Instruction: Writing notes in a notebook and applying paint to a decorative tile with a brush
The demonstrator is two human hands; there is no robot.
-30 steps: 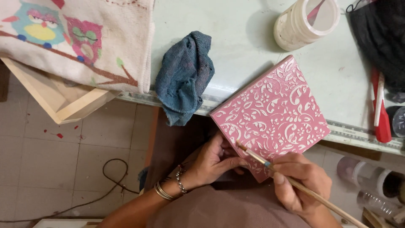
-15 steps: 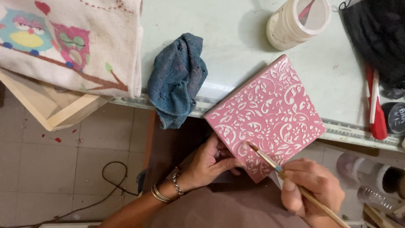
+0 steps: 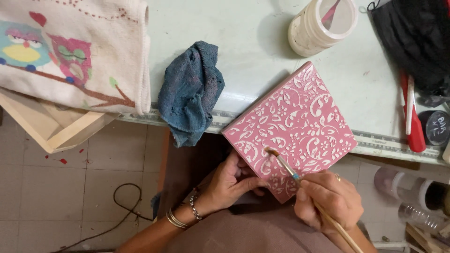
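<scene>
A square pink panel (image 3: 295, 126) with a white floral pattern lies tilted over the front edge of the pale table (image 3: 243, 51). My left hand (image 3: 232, 185) grips its near lower corner from beneath, thumb on the edge. My right hand (image 3: 330, 199) holds a thin wooden paintbrush (image 3: 286, 168). The brush tip touches the panel's lower left part.
A crumpled blue rag (image 3: 190, 98) hangs over the table edge left of the panel. An owl-print cloth (image 3: 70, 51) on a wooden frame is far left. A white paint jar (image 3: 323, 23) stands behind; a red tool (image 3: 412, 122), dark lid and black bag sit right.
The panel has shifted slightly left and toward me in my left hand. The brush tip has moved up and left along the panel's lower part.
</scene>
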